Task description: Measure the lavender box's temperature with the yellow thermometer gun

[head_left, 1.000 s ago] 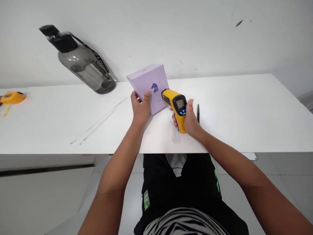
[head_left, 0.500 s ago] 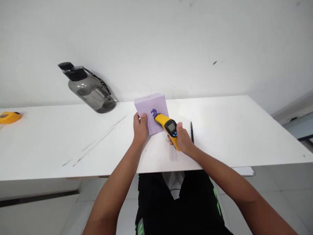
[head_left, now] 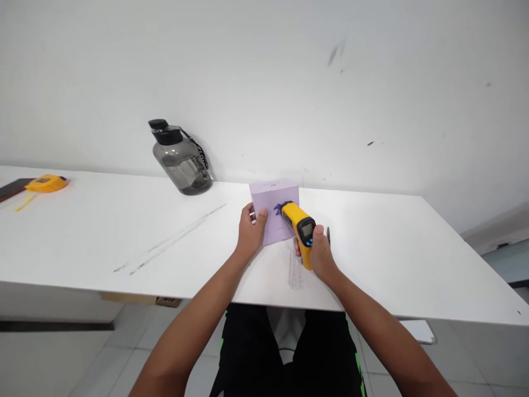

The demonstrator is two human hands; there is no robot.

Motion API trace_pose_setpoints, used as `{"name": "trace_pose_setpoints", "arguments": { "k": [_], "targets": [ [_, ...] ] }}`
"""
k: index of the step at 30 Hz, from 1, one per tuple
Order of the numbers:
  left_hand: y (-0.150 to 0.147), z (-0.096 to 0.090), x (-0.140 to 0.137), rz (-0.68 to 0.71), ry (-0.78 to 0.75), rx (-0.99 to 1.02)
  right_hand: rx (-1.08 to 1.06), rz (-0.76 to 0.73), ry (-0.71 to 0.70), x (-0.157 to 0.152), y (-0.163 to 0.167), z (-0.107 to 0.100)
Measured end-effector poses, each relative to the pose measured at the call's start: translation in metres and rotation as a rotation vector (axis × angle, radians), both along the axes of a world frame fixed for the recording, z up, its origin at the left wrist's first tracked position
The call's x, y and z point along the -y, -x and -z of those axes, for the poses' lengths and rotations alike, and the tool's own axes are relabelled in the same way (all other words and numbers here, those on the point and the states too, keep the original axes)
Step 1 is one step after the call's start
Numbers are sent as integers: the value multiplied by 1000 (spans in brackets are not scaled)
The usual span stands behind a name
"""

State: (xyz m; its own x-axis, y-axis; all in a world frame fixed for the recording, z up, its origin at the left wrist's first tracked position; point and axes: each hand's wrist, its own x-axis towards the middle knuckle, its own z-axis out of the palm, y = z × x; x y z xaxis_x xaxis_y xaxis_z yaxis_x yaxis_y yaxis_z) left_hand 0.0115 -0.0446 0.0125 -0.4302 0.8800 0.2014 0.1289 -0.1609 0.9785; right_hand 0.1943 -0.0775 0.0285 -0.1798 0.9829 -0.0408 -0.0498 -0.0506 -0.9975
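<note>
A lilac box [head_left: 275, 199] with a dark horse-head print stands on the white table [head_left: 392, 248]. My left hand [head_left: 251, 231] grips its left side, thumb on the front face and fingers behind. My right hand [head_left: 322, 255] is closed round the handle of a yellow and black infrared thermometer [head_left: 292, 215]. The thermometer's nose points at the box front, close to the print; whether it touches I cannot tell. Beneath the handle lies a paper slip with faint writing [head_left: 295, 273]. A dark pen [head_left: 328, 234] shows partly behind my right hand.
A grey translucent bottle [head_left: 182, 165] with a black cap stands by the wall, left of the box. Farther left lie a yellow tape measure [head_left: 48, 183] and a dark flat object [head_left: 14, 188]. The table's front edge runs just before my body.
The camera view has shifted, so more of the left table shows and objects sit farther right. Both hands keep their hold, and the thermometer still points at the box.
</note>
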Motion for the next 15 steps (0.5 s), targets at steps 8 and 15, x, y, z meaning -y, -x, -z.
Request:
{"name": "trace_pose_setpoints", "arguments": {
  "k": [8,15],
  "targets": [
    [-6,5,1,-25,-30,15,-49,-6,9,-1,1,-2],
    [-8,9,4,-57,-61,-38,-14,-10,19,-1,2,-2]
  ]
}}
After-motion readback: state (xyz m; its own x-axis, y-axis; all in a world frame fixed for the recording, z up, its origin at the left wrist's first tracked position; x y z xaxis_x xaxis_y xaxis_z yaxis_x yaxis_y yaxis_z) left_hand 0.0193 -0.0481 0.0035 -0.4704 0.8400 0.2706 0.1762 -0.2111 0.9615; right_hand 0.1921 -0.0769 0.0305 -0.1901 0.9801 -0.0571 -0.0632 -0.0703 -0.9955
